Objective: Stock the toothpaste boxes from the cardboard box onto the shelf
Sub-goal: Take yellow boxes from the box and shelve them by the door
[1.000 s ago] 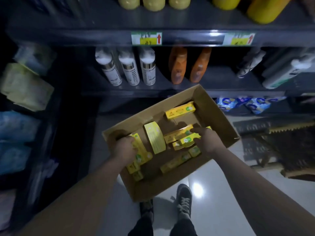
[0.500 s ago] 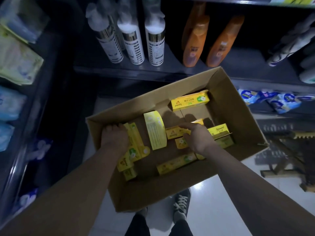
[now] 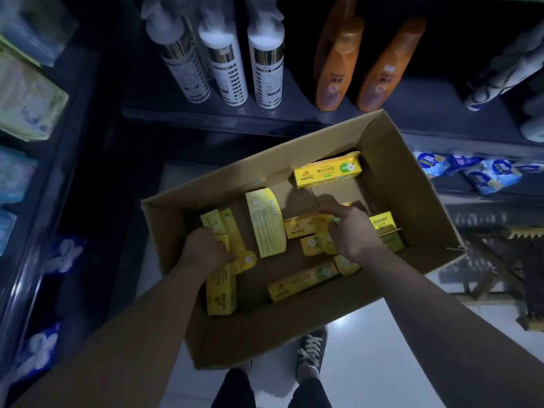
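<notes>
long yellow card toothpaste boxes [image 3: 326, 172], loose in brown cardboard box [image 3: 265, 334]: likely light, stiff, crushable; hold across long sides; left hand [image 3: 206, 251] grips one, right hand [image 3: 353, 234] pinches another.

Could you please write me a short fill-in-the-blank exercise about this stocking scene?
1. The toothpaste boxes are ____ in colour.
2. The left hand and the right hand are both ____ the cardboard box.
3. On the shelf, right of the white bottles, stand ____ bottles.

Missing words: yellow; inside; orange.
</notes>
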